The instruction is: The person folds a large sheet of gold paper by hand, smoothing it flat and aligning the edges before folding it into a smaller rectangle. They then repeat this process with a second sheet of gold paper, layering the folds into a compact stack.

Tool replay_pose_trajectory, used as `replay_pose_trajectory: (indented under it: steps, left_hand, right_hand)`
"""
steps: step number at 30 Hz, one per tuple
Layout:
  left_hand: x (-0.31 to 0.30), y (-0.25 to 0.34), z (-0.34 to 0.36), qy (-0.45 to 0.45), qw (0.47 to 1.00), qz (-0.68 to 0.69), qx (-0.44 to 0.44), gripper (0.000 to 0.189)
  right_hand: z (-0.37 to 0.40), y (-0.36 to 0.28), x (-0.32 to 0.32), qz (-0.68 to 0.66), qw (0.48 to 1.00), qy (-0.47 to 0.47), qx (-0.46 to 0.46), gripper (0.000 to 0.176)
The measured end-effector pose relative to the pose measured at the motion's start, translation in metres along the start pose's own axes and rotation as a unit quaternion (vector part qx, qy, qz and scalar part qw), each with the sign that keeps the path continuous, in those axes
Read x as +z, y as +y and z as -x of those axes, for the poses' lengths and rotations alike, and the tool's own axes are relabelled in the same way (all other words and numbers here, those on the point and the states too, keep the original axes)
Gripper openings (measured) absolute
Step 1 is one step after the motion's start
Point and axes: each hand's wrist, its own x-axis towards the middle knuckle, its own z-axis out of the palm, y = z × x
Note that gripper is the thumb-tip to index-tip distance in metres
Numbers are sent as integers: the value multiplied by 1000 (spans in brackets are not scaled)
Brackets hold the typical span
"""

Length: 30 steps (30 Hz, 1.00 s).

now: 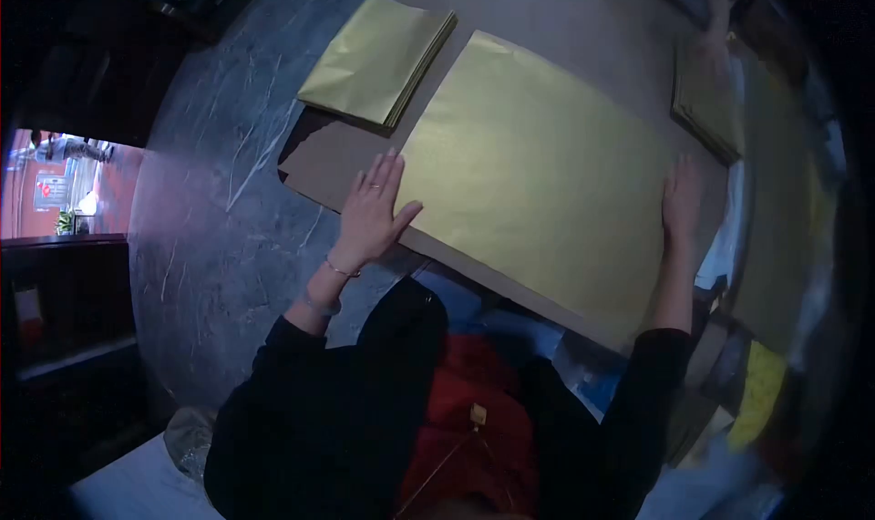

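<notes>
Red sign (53, 192) far left, past counter edge: writing too small to read. Large gold paper sheet (538, 169) lies flat on brown kraft board (333, 160) on dark marbled stone counter (219, 219). Left hand (372, 212) open, palm down, fingers spread at sheet's left edge; ring, bracelet visible. Right hand (681, 203) open, flat on sheet's right edge. Stack of folded gold paper (378, 55) near, overlapping board's far corner. Dim olive paper stack (706, 101) just beyond right hand.

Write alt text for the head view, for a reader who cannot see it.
A person's left hand and right hand rest flat at opposite edges of a large gold sheet on brown cardboard; a stack of gold sheets lies beyond.
</notes>
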Motion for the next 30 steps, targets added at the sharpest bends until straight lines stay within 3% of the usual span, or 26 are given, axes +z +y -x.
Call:
replay_pose_trajectory:
  steps: [3, 4, 5, 8, 11, 12, 14, 17, 18, 19, 21, 22, 24, 25, 26, 28, 30]
  left_hand:
    - [1, -16, 14, 39, 998, -14, -41, 69]
    - [2, -15, 16, 40, 999, -9, -29, 69]
    - [4, -12, 17, 54, 997, -23, -50, 67]
    - [-2, 20, 16, 110, 993, 14, -42, 59]
    - [-2, 60, 20, 116, 987, 110, 32, 52]
    - [2, 69, 24, 103, 984, 135, 60, 50]
    - [4, 90, 30, 62, 976, 176, 110, 51]
    - [13, 112, 35, 37, 967, 202, 150, 56]
    - [14, 116, 37, 9, 959, 206, 195, 59]
    - [15, 121, 38, -20, 948, 210, 238, 61]
    - [20, 133, 32, -54, 938, 208, 272, 69]
    - [22, 141, 29, -70, 926, 191, 318, 72]
    - [15, 161, 21, -90, 913, 138, 375, 80]
    - [14, 173, 16, -87, 915, 138, 370, 80]
    - [15, 186, 11, -82, 906, 132, 393, 81]
    - [18, 206, 2, -53, 887, 112, 445, 81]
    - [37, 223, 1, -24, 884, 121, 452, 80]
  right_hand:
    - [-4, -5, -14, -1, 1000, -26, 4, 51]
    - [-8, 4, -7, -7, 997, 59, -45, 49]
    - [-18, 18, -7, 2, 997, 64, -35, 49]
    - [-44, -3, -54, 34, 998, -57, 11, 44]
    - [-68, -4, -70, 64, 985, -161, 9, 39]
    - [-69, -9, -79, 71, 986, -150, 19, 39]
    - [-74, -23, -93, -49, 956, -276, 88, 33]
    - [-72, -15, -76, -33, 974, -216, 63, 29]
    - [-57, -27, -88, 20, 992, -126, 13, 28]
    - [-58, -20, -84, 21, 992, -124, 16, 28]
    - [-73, -4, -76, -109, 972, -204, 26, 29]
    - [-76, 5, -78, -109, 972, -205, 25, 29]
    - [-82, 17, -86, -181, 972, -146, -26, 31]
    - [-71, 13, -98, -206, 977, -42, -46, 31]
    - [-72, 9, -115, -205, 976, -43, -54, 31]
    - [-79, 28, -141, -108, 990, -72, 52, 29]
    - [-79, 56, -141, -118, 986, -89, 78, 27]
